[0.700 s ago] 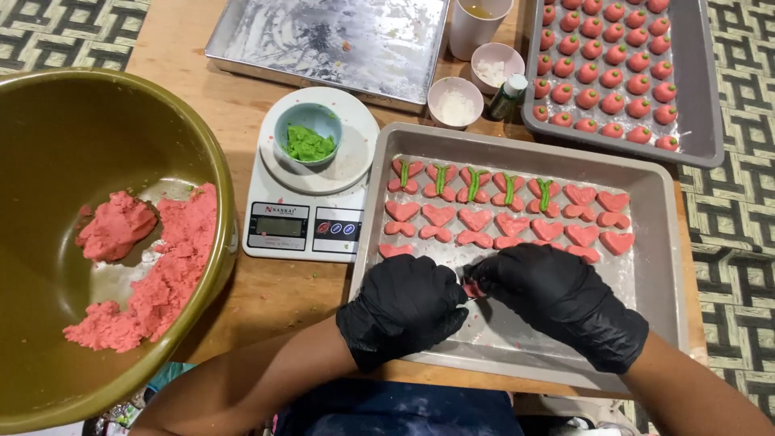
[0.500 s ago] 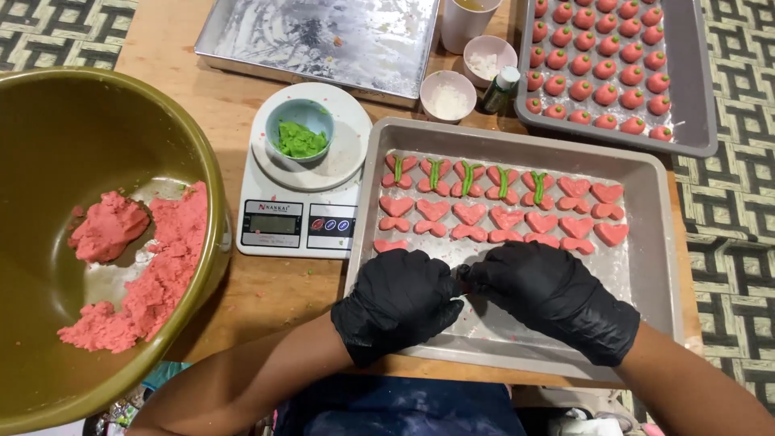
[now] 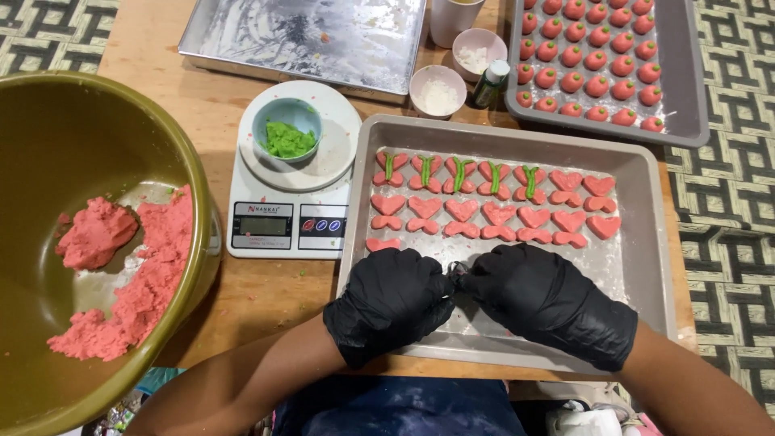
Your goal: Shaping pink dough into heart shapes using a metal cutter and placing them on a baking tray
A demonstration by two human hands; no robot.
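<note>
Olive-green, the big bowl [image 3: 48, 145] of pink dough [image 3: 137, 299] sat far left of the grey tray [image 3: 646, 242]. Heart rows [image 3: 488, 214] ran crosswise just beyond both gloves. The left hand [image 3: 391, 303] and right hand [image 3: 549, 299] met fingertip to fingertip, curled round something small [image 3: 458, 270], mostly hidden, equally near each.

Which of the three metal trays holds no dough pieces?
The far-left tray above the scale: only smeared flour on its shiny bottom. The near tray holds pink butterfly shapes; the far-right tray holds rows of small red balls.
</note>
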